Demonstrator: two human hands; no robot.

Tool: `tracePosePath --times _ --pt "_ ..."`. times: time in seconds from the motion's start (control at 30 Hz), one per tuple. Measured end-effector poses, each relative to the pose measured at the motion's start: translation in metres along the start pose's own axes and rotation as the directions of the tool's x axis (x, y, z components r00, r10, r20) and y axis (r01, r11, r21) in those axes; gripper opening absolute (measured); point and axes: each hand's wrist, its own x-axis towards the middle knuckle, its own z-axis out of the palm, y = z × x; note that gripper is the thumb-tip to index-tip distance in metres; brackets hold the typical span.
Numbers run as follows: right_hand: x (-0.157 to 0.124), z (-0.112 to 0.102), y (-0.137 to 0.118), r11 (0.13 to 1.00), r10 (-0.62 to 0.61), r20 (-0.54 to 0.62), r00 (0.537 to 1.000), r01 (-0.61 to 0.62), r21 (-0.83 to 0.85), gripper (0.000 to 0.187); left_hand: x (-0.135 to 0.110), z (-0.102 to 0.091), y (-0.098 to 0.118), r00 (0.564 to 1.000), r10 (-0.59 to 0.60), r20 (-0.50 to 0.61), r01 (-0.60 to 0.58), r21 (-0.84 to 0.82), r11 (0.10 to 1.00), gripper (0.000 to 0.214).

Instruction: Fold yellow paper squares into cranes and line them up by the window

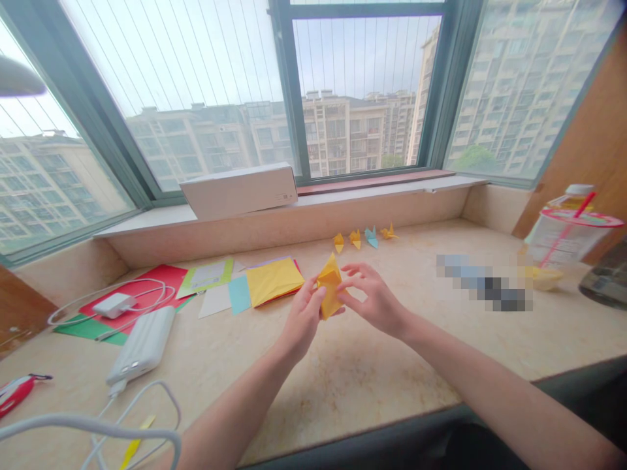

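A partly folded piece of yellow origami paper [332, 297] is held up over the counter, its pointed tip upward. My left hand [304, 316] grips it from the left, thumb on the front face and fingertips showing underneath. From the right, my right hand [369, 297] pinches the paper's edge with thumb and forefinger, the other fingers curled loosely above. Just beyond the hands, small folded paper cranes stand in a row: yellow ones [355, 239] and a blue one [371, 237]. To the left lies a stack of yellow paper [274, 282] beside a light blue sheet [240, 295].
A white power bank [142, 346], a charger [114, 305] and looping cables [88, 424] occupy the left side, near red paper [159, 277]. A white box [240, 189] rests on the sill. At right stand a plastic cup with straw [563, 235] and a blurred-out object [482, 282].
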Motion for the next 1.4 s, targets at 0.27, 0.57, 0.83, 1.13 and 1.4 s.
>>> tracePosePath --times 0.27,0.57,0.83,1.13,1.4 --pt "-0.001 -0.007 -0.006 0.923 -0.301 0.282 0.911 0.353 -0.156 0.022 0.002 0.001 -0.005 0.999 -0.046 -0.019 0.041 -0.189 0.981 0.028" --pt "0.003 -0.012 -0.009 0.897 -0.356 0.283 0.891 0.411 -0.164 0.021 0.001 0.004 -0.001 0.998 -0.061 -0.005 0.059 -0.187 0.981 0.026" --pt "-0.002 -0.003 -0.001 0.979 -0.201 0.068 0.977 0.199 0.03 0.019 0.001 0.003 -0.002 0.997 -0.072 0.017 0.073 -0.175 0.982 0.031" --pt "-0.001 0.001 0.001 0.953 0.137 -0.011 0.99 -0.129 0.273 0.015 -0.001 0.0 0.003 0.989 -0.02 0.144 0.019 0.006 1.0 0.035" --pt "0.003 0.006 0.003 0.815 0.252 0.171 0.953 -0.304 0.494 0.023 0.0 -0.002 0.003 0.993 -0.012 0.114 -0.001 0.108 0.994 0.035"
